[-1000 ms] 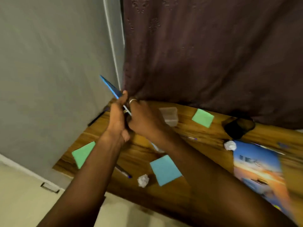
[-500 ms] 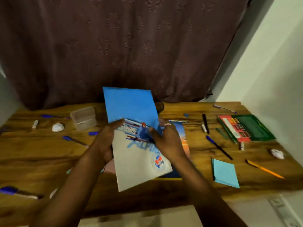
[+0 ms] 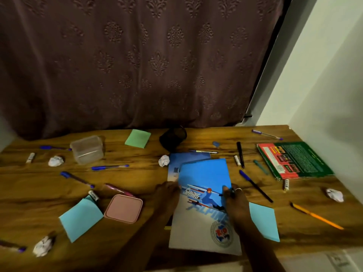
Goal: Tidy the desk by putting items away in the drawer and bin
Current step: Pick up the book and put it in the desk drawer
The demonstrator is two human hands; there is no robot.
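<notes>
I hold a blue and white ski booklet (image 3: 204,205) with both hands, low over the middle of the wooden desk (image 3: 137,177). My left hand (image 3: 167,193) grips its left edge and my right hand (image 3: 234,201) grips its right edge, thumb on the cover. Under it lies another blue booklet (image 3: 182,160), partly hidden. Pens, crumpled paper balls and sticky note pads lie scattered over the desk. No drawer or bin is in view.
A clear plastic box (image 3: 87,149), a pink lid (image 3: 123,208), a black pen holder on its side (image 3: 173,138) and a green and red book (image 3: 294,160) sit on the desk. A dark curtain hangs behind, a white wall stands at the right.
The view swung from the desk's left end to its middle. The booklet, first held up edge-on, now comes down flat onto the other booklet, both hands still on it.
</notes>
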